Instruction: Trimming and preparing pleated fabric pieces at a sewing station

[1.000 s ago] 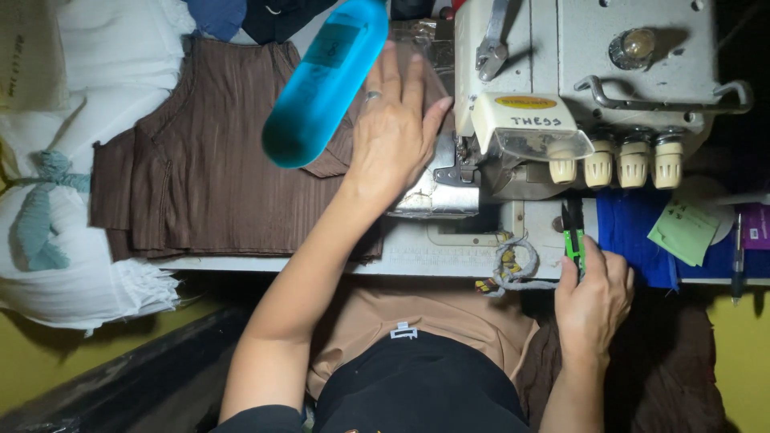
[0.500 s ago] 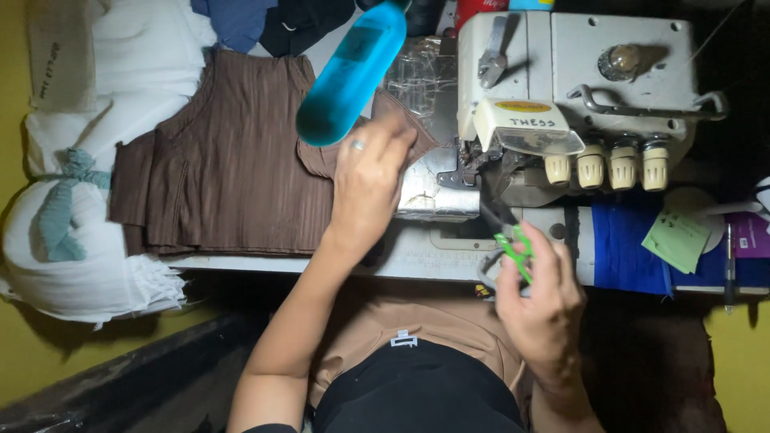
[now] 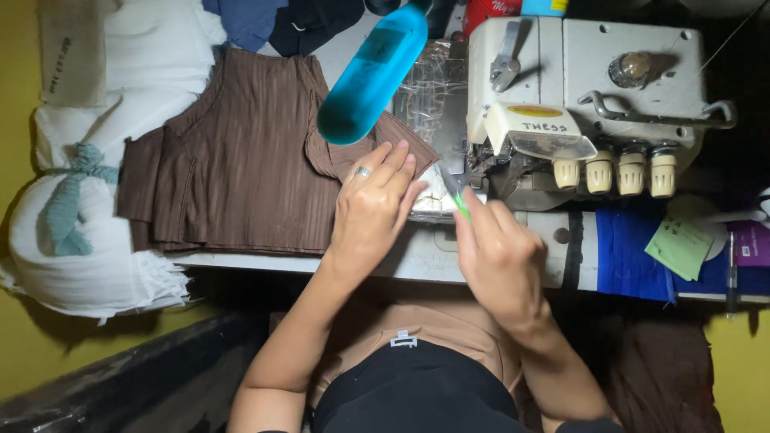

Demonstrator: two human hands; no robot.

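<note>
My left hand [image 3: 370, 210] lies flat, fingers together, on the edge of a brown ribbed garment [image 3: 241, 172] spread over the table, a ring on one finger. My right hand [image 3: 499, 258] grips a small green-handled thread snipper [image 3: 457, 192], its dark blades pointing up toward the fabric corner beside the white overlock sewing machine [image 3: 577, 104]. The blade tips sit just right of my left fingertips, near the machine's needle area.
A blue bottle [image 3: 373, 76] stands on the table behind the garment. White cloth bundles [image 3: 88, 232] are stacked at the left. Blue fabric [image 3: 630, 256], a green paper note [image 3: 680, 247] and a pen [image 3: 731, 269] lie right of the machine. The table edge [image 3: 321, 265] runs near my lap.
My right hand lifted the snipper from the table's right front and carried it left and up to the fabric corner. My left hand slid down along the garment edge toward me.
</note>
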